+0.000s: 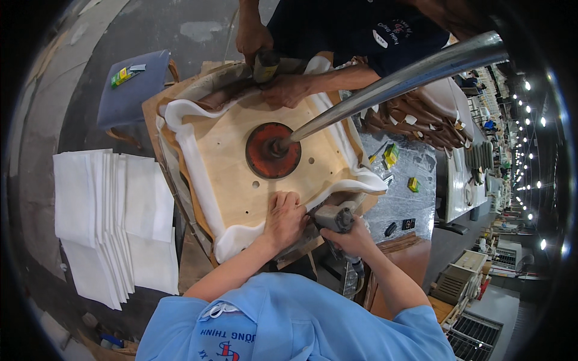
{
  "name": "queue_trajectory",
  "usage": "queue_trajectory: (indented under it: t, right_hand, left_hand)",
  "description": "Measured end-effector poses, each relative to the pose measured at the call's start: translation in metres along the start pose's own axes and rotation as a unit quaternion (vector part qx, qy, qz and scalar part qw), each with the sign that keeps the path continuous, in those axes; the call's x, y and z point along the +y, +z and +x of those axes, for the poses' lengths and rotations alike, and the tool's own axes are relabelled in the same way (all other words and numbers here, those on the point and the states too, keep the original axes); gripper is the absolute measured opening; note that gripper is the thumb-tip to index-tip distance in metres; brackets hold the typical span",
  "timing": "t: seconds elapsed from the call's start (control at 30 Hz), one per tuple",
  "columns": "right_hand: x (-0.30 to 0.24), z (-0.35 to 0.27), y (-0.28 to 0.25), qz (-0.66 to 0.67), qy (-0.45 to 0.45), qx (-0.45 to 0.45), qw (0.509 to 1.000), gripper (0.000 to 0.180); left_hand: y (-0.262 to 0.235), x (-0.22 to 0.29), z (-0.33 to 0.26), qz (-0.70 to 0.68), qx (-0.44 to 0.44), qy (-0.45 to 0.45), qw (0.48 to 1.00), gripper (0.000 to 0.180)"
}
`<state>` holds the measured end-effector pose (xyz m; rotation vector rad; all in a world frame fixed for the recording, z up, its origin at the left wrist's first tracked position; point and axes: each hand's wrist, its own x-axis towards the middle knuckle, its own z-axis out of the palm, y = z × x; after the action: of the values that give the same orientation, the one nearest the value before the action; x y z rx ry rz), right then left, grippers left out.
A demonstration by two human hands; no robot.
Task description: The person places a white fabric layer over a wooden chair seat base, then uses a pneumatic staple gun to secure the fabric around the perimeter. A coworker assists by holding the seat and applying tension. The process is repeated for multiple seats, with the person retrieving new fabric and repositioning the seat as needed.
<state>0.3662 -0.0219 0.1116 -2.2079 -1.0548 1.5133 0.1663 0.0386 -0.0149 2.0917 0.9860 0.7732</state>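
While the left hand (284,218) is laid flat and open on the near edge of the wooden seat board (241,162), the right hand (354,238) is shut tight around a grey staple gun (335,218). The two hands are close together, almost touching, at the near right corner of the board. The gun's nose is pointed left, at the white cloth (195,180) that is folded up over the board's edge, just beside the left fingers. The board lies straight ahead of the hands, and its long way runs from near to far. The left hand is nearer to its middle.

A round red pad (272,150) is pressed down on the board by a shiny metal bar (397,81). On the far side, another person's hands (288,90) are kept on the cloth, and a second gun (265,65) is held there. A stack of white sheets (111,216) is seen to the left, near a blue stool (131,90).
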Motion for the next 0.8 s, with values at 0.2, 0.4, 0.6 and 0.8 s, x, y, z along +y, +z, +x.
queue_trajectory:
  t: [0.2, 0.4, 0.6, 0.8]
  right_hand:
    - [0.008, 0.006, 0.016, -0.032, -0.084, 0.048, 0.995, 0.046]
    - [0.003, -0.011, 0.018, 0.051, -0.029, 0.039, 0.997, 0.049]
    - [-0.003, -0.009, 0.028, 0.032, -0.026, 0.022, 0.999, 0.056]
    - [-0.001, -0.006, 0.031, 0.002, -0.039, 0.040, 0.998, 0.060]
  left_hand:
    - [-0.001, -0.001, -0.003, 0.001, 0.010, 0.014, 1.000, 0.013]
    - [-0.015, 0.000, -0.013, 0.037, -0.045, 0.012, 0.998, 0.019]
    - [-0.013, -0.008, -0.008, -0.011, -0.054, -0.003, 0.998, 0.019]
    - [-0.024, -0.004, -0.009, 0.004, -0.049, -0.002, 0.999, 0.020]
